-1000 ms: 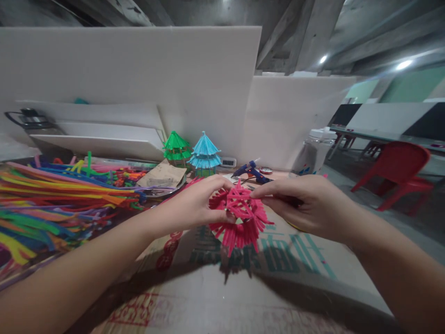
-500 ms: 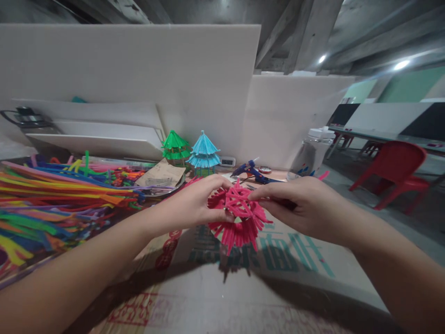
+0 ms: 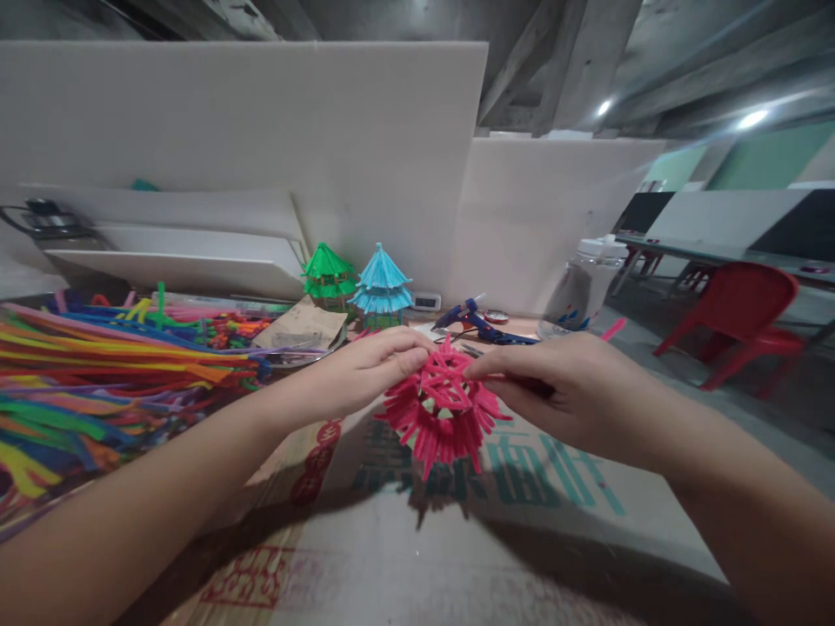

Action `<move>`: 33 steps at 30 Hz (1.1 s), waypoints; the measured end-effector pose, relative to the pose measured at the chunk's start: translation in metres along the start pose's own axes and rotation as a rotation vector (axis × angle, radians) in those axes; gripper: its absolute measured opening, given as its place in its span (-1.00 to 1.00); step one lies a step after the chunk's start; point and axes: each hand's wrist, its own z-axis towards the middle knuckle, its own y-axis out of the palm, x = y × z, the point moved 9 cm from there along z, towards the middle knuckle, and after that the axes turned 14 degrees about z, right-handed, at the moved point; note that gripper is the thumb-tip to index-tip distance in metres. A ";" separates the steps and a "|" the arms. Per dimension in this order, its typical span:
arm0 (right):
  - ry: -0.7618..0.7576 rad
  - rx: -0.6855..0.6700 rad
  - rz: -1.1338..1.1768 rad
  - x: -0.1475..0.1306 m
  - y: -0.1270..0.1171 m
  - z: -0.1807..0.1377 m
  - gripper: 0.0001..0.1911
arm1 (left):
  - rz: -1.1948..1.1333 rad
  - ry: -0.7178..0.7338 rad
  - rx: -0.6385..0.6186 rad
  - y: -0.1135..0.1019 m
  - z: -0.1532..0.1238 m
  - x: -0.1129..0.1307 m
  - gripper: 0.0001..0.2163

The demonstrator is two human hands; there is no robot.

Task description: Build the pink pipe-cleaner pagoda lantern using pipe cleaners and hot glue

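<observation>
A pink pipe-cleaner pavilion roof (image 3: 447,417) is held above the cardboard, with a fringed skirt below and an open lattice of crossed stems on top. My left hand (image 3: 384,365) is closed at its upper left side, thumb laid along the fingers; the fingertips are partly hidden. On the right, my right hand (image 3: 554,378) pinches the lattice edge between thumb and forefinger, its other fingers curled in. A pink stem tip (image 3: 613,329) shows just beyond that hand; whether the hand holds it I cannot tell.
Bundles of coloured pipe cleaners (image 3: 117,348) lie at left. Behind stand a green pavilion model (image 3: 328,274) and a blue one (image 3: 380,283), a glue gun (image 3: 466,317) and a clear jar (image 3: 580,287). Printed cardboard (image 3: 417,556) covers the tabletop. A red chair (image 3: 744,304) stands at right.
My left thumb has come up from the underside of the pink roof to its upper left, uncovering more of the skirt. My right hand keeps its pinch.
</observation>
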 end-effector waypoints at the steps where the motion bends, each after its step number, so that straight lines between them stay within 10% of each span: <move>1: 0.006 0.006 -0.003 0.000 0.000 0.000 -0.77 | 0.003 -0.003 0.002 0.000 0.000 0.000 -0.66; 33: 0.231 -0.098 -0.041 0.022 0.006 0.000 -0.84 | 0.010 -0.082 0.030 0.002 -0.001 -0.012 -0.63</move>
